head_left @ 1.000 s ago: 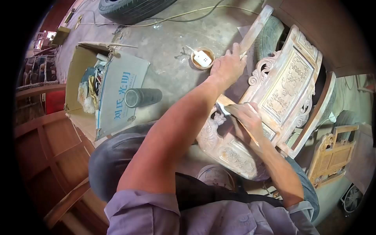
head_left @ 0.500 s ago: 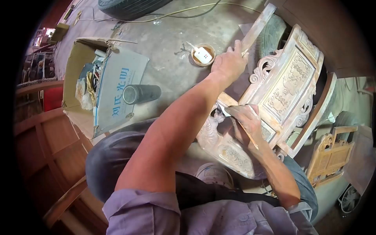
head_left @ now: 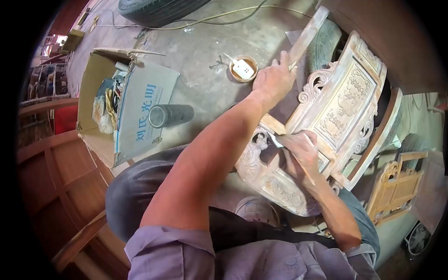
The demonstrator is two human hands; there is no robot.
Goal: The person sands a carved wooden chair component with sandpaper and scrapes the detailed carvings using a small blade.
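A pale carved wooden furniture piece [head_left: 345,100] leans over my legs, with a floral relief panel and scrollwork. My left hand [head_left: 275,77] is wrapped round a long straight wooden bar [head_left: 310,35] of it, at the upper centre. Lower down, my right hand [head_left: 301,149] pinches a small white sheet [head_left: 276,141] against the edge of the frame, beside the carved lower apron [head_left: 280,186]. The fingertips under the sheet are partly hidden.
An open cardboard box [head_left: 147,102] holding rags stands at left, a dark cylinder [head_left: 171,115] beside it. A bowl [head_left: 243,69] with a white device sits on the floor. Tyre [head_left: 158,10] and cable lie behind; another carved frame [head_left: 396,186] is at right.
My right hand has shifted slightly right and down along the frame with the white sheet. A thin stick-like edge visible beside it earlier no longer shows. My left hand keeps its hold.
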